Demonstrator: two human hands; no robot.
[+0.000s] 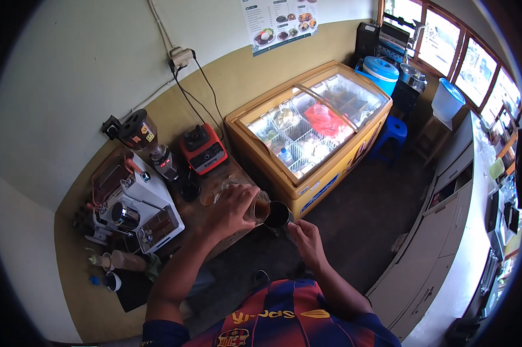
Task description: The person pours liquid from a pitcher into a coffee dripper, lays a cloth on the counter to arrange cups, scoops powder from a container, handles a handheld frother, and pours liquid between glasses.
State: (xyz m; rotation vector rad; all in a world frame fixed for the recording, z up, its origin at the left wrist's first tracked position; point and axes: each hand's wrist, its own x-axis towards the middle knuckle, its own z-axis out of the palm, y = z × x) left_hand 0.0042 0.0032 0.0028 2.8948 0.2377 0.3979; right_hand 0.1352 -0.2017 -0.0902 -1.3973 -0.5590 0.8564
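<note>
My left hand (233, 209) is wrapped round a clear glass (260, 207) with brown liquid in it. That glass is tilted, its mouth against or just beside the rim of a dark metal pitcher (279, 215). My right hand (307, 242) grips the pitcher at its right side, and its inside looks dark. Whether liquid is flowing between the two cannot be made out. Just behind my left hand, another clear glass (207, 198) stands on the wooden counter (231, 172), partly covered by my fingers.
Along the counter stand a white espresso machine (136, 199), a coffee grinder (150, 141) and a red blender base (203, 149). A yellow chest freezer (324, 179) is beyond my hands. White cabinets (440, 231) line the right, and a blue stool (393, 134) stands behind the freezer.
</note>
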